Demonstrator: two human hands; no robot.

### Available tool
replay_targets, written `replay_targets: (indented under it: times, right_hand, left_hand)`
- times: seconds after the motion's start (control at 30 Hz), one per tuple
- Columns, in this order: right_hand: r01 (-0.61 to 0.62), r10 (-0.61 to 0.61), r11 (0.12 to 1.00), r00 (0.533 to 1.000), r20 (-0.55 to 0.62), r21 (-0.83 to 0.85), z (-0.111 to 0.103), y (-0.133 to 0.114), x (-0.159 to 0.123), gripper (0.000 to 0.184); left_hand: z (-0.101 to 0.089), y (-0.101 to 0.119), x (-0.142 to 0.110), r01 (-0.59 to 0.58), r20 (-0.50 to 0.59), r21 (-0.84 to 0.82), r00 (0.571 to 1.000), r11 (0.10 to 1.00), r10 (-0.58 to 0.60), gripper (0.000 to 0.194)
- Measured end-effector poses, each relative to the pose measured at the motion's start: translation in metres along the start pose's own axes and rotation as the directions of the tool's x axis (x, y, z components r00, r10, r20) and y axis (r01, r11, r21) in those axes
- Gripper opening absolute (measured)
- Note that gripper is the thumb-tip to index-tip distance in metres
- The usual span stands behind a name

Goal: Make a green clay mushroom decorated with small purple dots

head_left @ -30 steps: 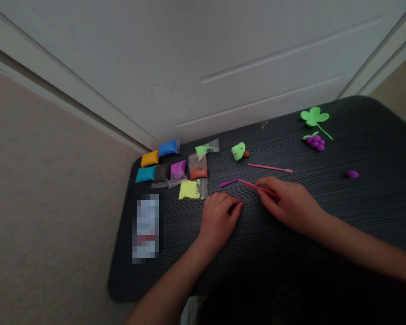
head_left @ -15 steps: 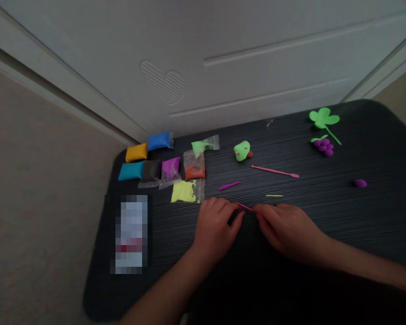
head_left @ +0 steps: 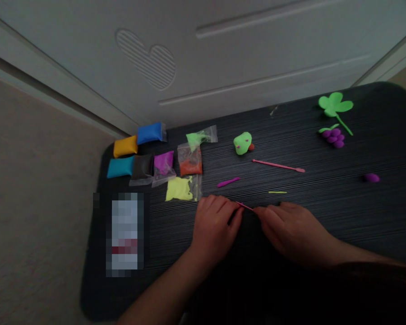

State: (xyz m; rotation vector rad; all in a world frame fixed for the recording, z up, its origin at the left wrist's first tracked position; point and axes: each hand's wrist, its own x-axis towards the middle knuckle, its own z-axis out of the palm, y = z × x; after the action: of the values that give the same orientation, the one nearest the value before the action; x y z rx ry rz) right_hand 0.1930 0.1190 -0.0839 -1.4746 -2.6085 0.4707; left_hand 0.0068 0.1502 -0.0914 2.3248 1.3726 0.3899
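My right hand (head_left: 287, 228) grips a thin pink modelling tool (head_left: 245, 206), whose tip reaches the fingertips of my left hand (head_left: 218, 223). The left thumb and forefinger are pinched together at that tip on a small bit of purple clay, now almost wholly hidden. Just beyond the hands lie a rolled purple clay strip (head_left: 228, 182) and a thin yellow-green clay strip (head_left: 277, 192). Farther back a second pink modelling tool (head_left: 279, 165) lies near a green clay piece (head_left: 242, 143) with pink dots and an orange-brown stub.
Clay packets stand at the back left, among them a blue packet (head_left: 150, 133) and an opened yellow packet (head_left: 179, 188). A blurred-out rectangle (head_left: 124, 230) covers something at left. At right are a green clay clover (head_left: 334, 104), purple clay grapes (head_left: 333, 136) and a purple oval (head_left: 371, 178).
My right hand has drawn the pink tool away from the purple strip and down to my left fingertips. The yellow-green strip has come into view. My left hand stays pinched; the camera view has shifted.
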Motion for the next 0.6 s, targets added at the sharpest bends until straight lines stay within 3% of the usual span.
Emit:
replay_targets:
  times: [0.6]
  right_hand:
    - [0.026, -0.024, 0.995, 0.999, 0.021, -0.099, -0.0005, -0.0008, -0.0028, 0.022]
  left_hand:
    - [-0.0011, 0.0033, 0.0007, 0.016, 0.007, 0.016, 1.0, 1.0, -0.016, 0.016]
